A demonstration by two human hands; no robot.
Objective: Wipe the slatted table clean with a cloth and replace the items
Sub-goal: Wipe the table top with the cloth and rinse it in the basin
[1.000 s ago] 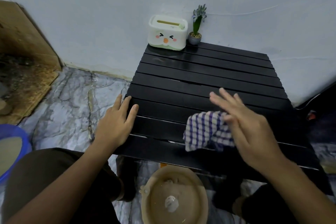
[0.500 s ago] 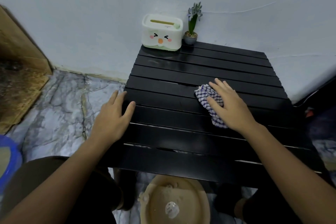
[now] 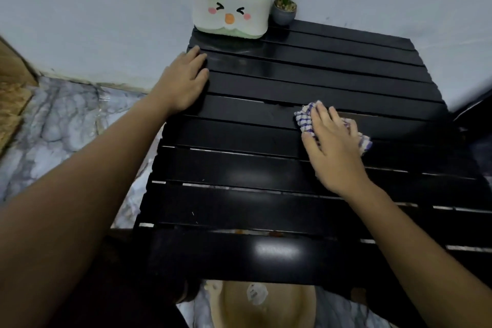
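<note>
Wiping looks to be mid-course: the checked cloth (image 3: 306,118) lies on the middle slats of the black slatted desk (image 3: 266,194), toward its right side, and the tissue box (image 3: 231,5) and small potted plant (image 3: 285,8) stand at the far edge. The right hand (image 3: 332,146) presses flat on the cloth, fingers straight. The left hand (image 3: 183,80) rests spread on the desk's left edge, bracing it.

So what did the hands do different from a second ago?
The right hand slid the checked cloth from the near slats to the middle of the table, pressing it flat the whole time. The left hand moved along the left edge toward the wall, close to the tissue box. The tissue box and the little plant pot stayed in the far corner. The camera leaned in.
</note>
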